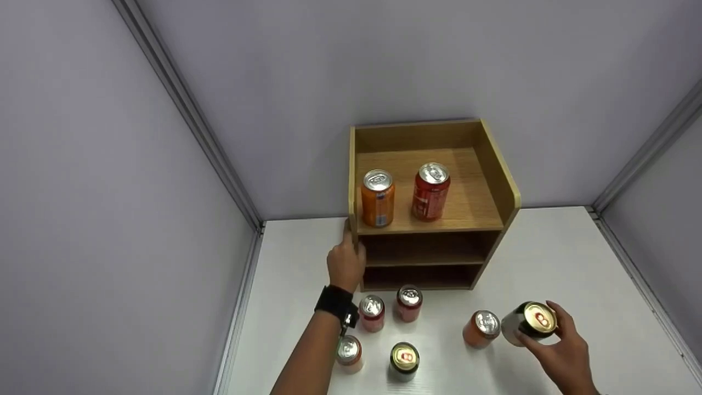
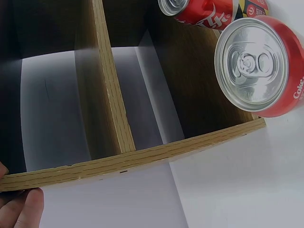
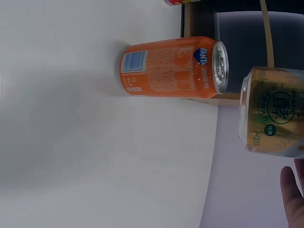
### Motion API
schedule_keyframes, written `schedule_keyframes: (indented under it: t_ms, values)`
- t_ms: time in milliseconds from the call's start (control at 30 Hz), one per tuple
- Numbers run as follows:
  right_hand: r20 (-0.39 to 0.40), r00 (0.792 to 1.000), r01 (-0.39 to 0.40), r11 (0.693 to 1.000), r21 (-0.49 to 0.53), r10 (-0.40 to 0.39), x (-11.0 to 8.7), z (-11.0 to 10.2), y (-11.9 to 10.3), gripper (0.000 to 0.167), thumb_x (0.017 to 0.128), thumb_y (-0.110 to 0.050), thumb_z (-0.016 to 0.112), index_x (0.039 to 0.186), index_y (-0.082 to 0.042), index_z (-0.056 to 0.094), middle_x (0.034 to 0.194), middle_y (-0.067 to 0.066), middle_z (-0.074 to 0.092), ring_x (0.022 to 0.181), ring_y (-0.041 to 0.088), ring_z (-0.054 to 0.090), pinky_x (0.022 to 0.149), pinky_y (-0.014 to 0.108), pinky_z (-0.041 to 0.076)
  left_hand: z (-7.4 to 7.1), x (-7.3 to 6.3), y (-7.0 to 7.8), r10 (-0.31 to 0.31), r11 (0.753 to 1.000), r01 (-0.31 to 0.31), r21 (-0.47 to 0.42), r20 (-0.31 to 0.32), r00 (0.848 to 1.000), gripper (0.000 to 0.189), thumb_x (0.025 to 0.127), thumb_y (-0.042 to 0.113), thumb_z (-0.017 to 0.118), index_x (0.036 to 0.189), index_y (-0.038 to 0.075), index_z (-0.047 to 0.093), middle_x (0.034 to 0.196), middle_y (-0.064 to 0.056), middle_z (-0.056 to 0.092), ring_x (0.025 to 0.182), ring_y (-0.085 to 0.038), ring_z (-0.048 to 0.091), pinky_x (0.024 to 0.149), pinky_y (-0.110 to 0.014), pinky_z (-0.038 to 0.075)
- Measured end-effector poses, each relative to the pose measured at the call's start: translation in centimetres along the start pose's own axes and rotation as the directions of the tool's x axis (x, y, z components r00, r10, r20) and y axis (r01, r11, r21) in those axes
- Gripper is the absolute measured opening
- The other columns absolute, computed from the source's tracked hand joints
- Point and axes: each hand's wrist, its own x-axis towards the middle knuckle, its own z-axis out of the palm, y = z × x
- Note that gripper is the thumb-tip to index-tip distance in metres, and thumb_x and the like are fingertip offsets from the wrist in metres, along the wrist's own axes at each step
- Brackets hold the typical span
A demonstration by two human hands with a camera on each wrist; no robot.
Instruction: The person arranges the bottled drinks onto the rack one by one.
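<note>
Enclosure: three plain, pale grey-lilac walls. The back wall meets the left wall and the right wall at grey metal corner strips — one at each side. Similar strips line the side walls' lower edges. Desk: white, smooth, its far edge at the back wall. Lighting: diffuse, with faint sheen on the desk's near part — soft shadows noted; light source out of view.
</note>
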Motion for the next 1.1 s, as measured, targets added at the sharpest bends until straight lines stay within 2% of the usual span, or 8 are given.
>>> schedule_keyframes:
  t_ms: [100, 233, 300, 367, 500, 667, 833, 1100]
  values:
    - [-0.024, 1.0, 0.02, 1.0, 0.018, -0.02, 0.3, -0.3, -0.6, 0.093, 0.065, -0.016, 0.092, 0.143, -0.006, 0.042, 0.128, 0.017, 0.058, 0.114, 0.019, 0.056, 0.084, 0.009, 0.033, -0.1, 0.1, 0.0, -0.004, 1.0, 0.004, -0.01, 0.007, 1.0, 0.015, 0.085, 0.012, 0.07, 0.091, 0.002, 0.06, 0.069, -0.013, 0.066, 0.059, -0.029, 0.065, 0.052, -0.043, 0.049]
    - [-0.043, 0.998, 0.052, 0.998, 0.048, -0.05, 0.8, -0.7, -1.4, 0.091, 0.065, -0.012, 0.091, 0.142, -0.006, 0.043, 0.129, 0.014, 0.058, 0.107, -0.002, 0.05, 0.087, 0.008, 0.033, -0.1, 0.2, 0.0, -0.007, 1.0, 0.007, -0.024, -0.002, 1.0, 0.015, 0.085, 0.01, 0.069, 0.095, 0.002, 0.061, 0.071, -0.014, 0.067, 0.06, -0.029, 0.066, 0.052, -0.043, 0.05]
    - [-0.045, 0.997, 0.065, 0.996, 0.054, -0.062, 1.1, -0.9, -1.8, 0.091, 0.066, -0.011, 0.09, 0.143, -0.006, 0.043, 0.13, 0.015, 0.057, 0.106, -0.005, 0.049, 0.087, 0.009, 0.033, -0.1, 0.2, 0.1, -0.004, 1.0, 0.004, -0.031, -0.009, 1.0, 0.017, 0.086, 0.01, 0.067, 0.099, 0.001, 0.062, 0.071, -0.014, 0.067, 0.06, -0.029, 0.066, 0.052, -0.043, 0.05]
    - [-0.045, 0.997, 0.07, 0.996, 0.062, -0.067, 1.3, -1.1, -2.2, 0.091, 0.067, -0.011, 0.09, 0.144, -0.006, 0.042, 0.132, 0.014, 0.055, 0.106, -0.005, 0.048, 0.087, 0.009, 0.033, -0.1, 0.3, 0.1, -0.002, 0.999, 0.002, -0.036, -0.015, 1.0, 0.021, 0.087, 0.009, 0.066, 0.105, 0.0, 0.062, 0.072, -0.015, 0.067, 0.06, -0.03, 0.066, 0.052, -0.043, 0.05]
    - [-0.065, 0.994, 0.088, 0.993, 0.084, -0.083, 1.8, -1.5, -2.9, 0.09, 0.066, -0.006, 0.089, 0.143, -0.006, 0.043, 0.132, 0.015, 0.054, 0.104, -0.009, 0.047, 0.087, 0.009, 0.034, -0.1, 0.2, 0.2, -0.005, 0.999, 0.004, -0.052, -0.01, 1.0, 0.022, 0.087, 0.009, 0.066, 0.107, -0.001, 0.062, 0.072, -0.015, 0.068, 0.06, -0.03, 0.066, 0.052, -0.044, 0.05]
    - [-0.101, 0.985, 0.151, 0.98, 0.129, -0.138, 2.9, -2.1, -4.0, 0.089, 0.064, 0.003, 0.088, 0.142, -0.004, 0.045, 0.13, 0.016, 0.054, 0.105, -0.008, 0.049, 0.089, 0.009, 0.036, -0.1, 0.1, 0.2, -0.013, 0.999, 0.012, -0.051, -0.01, 1.0, 0.024, 0.087, 0.009, 0.067, 0.109, 0.0, 0.061, 0.073, -0.015, 0.068, 0.06, -0.029, 0.066, 0.051, -0.044, 0.05]
    - [-0.115, 0.976, 0.199, 0.967, 0.156, -0.183, 4.0, -2.5, -5.6, 0.088, 0.064, 0.005, 0.087, 0.141, -0.005, 0.046, 0.131, 0.014, 0.054, 0.108, -0.006, 0.05, 0.091, 0.012, 0.036, 0.0, 0.1, 0.1, -0.009, 0.998, 0.008, -0.061, -0.017, 1.0, 0.028, 0.087, 0.009, 0.067, 0.113, 0.0, 0.061, 0.074, -0.015, 0.068, 0.06, -0.03, 0.066, 0.051, -0.044, 0.05]
    - [-0.152, 0.953, 0.289, 0.937, 0.194, -0.262, 5.8, -2.7, -8.1, 0.089, 0.061, 0.008, 0.087, 0.14, -0.004, 0.048, 0.128, 0.015, 0.057, 0.108, -0.001, 0.053, 0.092, 0.015, 0.038, 0.4, -0.1, -0.3, 0.0, 0.999, -0.001, -0.036, -0.022, 1.0, 0.017, 0.086, 0.009, 0.067, 0.1, 0.0, 0.061, 0.068, -0.014, 0.065, 0.057, -0.029, 0.064, 0.05, -0.044, 0.048]
